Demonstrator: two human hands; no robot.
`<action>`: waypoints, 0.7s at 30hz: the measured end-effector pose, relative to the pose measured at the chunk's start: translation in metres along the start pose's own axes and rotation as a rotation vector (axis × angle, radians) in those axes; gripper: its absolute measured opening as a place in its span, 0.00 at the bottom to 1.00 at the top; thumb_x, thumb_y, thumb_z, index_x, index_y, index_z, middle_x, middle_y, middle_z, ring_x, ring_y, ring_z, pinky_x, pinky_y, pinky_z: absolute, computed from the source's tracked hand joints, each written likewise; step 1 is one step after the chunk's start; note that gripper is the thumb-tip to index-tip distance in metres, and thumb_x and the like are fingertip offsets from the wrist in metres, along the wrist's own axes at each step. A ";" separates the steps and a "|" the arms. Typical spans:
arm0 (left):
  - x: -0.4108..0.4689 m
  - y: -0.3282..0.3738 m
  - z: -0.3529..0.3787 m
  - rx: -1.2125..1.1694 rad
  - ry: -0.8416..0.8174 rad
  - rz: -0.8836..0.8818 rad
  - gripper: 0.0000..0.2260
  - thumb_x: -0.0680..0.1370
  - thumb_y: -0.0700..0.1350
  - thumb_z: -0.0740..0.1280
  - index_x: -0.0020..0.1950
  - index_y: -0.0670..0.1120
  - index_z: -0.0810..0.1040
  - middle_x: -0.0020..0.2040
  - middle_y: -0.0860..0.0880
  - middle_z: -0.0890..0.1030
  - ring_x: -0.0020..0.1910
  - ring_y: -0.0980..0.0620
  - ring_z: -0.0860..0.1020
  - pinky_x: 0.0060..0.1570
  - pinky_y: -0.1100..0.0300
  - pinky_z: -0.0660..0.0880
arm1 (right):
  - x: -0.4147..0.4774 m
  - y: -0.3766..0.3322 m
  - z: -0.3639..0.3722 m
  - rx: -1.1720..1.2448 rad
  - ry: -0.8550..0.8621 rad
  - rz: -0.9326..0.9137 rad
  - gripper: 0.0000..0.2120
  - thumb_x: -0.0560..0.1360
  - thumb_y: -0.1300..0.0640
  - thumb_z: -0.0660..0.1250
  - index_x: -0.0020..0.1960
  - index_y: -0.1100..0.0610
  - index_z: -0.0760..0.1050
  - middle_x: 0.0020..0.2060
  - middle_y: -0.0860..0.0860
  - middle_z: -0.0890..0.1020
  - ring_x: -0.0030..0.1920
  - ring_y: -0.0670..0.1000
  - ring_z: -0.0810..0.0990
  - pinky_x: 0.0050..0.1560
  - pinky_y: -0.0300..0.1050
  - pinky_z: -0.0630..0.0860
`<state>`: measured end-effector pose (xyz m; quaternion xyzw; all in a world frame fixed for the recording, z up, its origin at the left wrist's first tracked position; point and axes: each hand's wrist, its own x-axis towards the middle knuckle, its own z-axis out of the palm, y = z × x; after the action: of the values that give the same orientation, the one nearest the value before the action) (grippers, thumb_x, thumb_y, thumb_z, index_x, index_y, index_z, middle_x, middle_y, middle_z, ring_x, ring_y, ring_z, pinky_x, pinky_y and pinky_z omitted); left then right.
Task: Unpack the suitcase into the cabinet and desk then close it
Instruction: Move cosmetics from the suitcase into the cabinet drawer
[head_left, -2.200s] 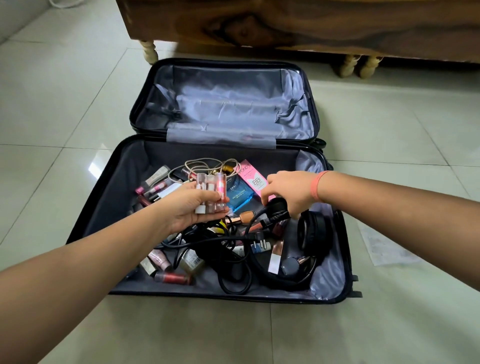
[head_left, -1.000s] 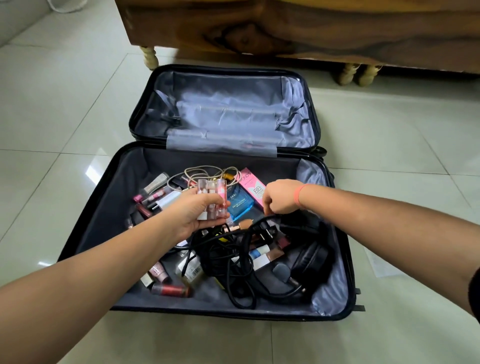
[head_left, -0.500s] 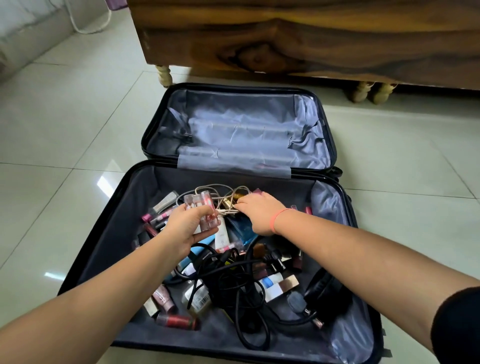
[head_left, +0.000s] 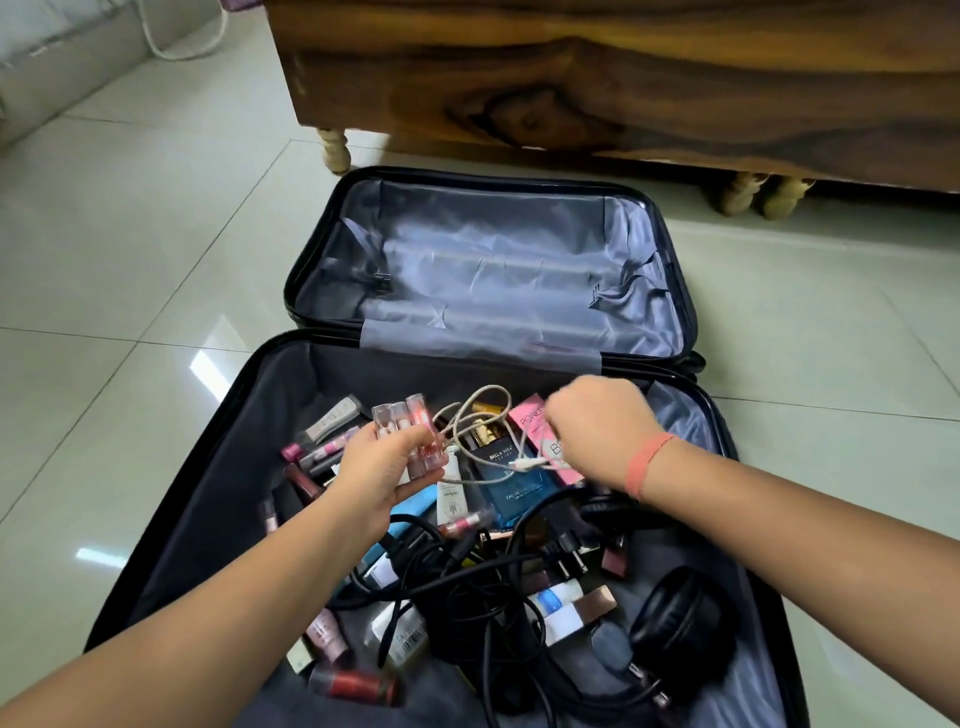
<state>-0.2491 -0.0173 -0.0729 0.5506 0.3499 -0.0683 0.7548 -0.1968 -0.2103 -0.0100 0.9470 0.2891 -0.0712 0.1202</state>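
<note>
Cords (head_left: 467, 587) lay knotted in the near half of the open suitcase (head_left: 218, 499), past them the left hand (head_left: 382, 470) gripped three clear tubes (head_left: 410, 431) and the right hand (head_left: 597, 431) pinched a beige cable (head_left: 470, 410), whose loop could probably snag those tubes and spill them.

Both my forearms are bare along their whole visible length. Back from the fingers (head_left: 563, 421) of my right hand (head_left: 597, 431), round the wrist, I wear one thin, flat, plain coral-pink band (head_left: 649, 464).
</note>
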 end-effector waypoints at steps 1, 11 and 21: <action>0.001 0.000 -0.001 -0.009 0.012 0.005 0.11 0.74 0.33 0.66 0.56 0.40 0.75 0.49 0.41 0.83 0.42 0.47 0.83 0.41 0.55 0.82 | 0.010 -0.005 0.006 0.064 0.080 -0.017 0.10 0.76 0.57 0.59 0.53 0.54 0.77 0.52 0.52 0.80 0.57 0.56 0.76 0.47 0.47 0.72; 0.008 0.013 -0.022 -0.088 0.140 0.035 0.07 0.73 0.34 0.66 0.50 0.42 0.75 0.44 0.42 0.81 0.37 0.49 0.81 0.39 0.57 0.81 | 0.068 -0.028 0.038 0.174 -0.150 -0.267 0.16 0.81 0.54 0.53 0.67 0.52 0.67 0.66 0.51 0.70 0.66 0.54 0.71 0.70 0.53 0.60; 0.006 0.012 -0.091 0.018 0.191 -0.057 0.07 0.73 0.34 0.66 0.50 0.43 0.75 0.45 0.42 0.83 0.39 0.47 0.81 0.36 0.57 0.81 | 0.035 -0.057 -0.023 -0.060 -0.103 -0.271 0.09 0.75 0.60 0.60 0.51 0.56 0.78 0.50 0.54 0.81 0.51 0.58 0.80 0.43 0.45 0.71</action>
<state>-0.2795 0.0691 -0.0806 0.5512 0.4351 -0.0399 0.7108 -0.1990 -0.1400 -0.0056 0.8904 0.4099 -0.1263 0.1525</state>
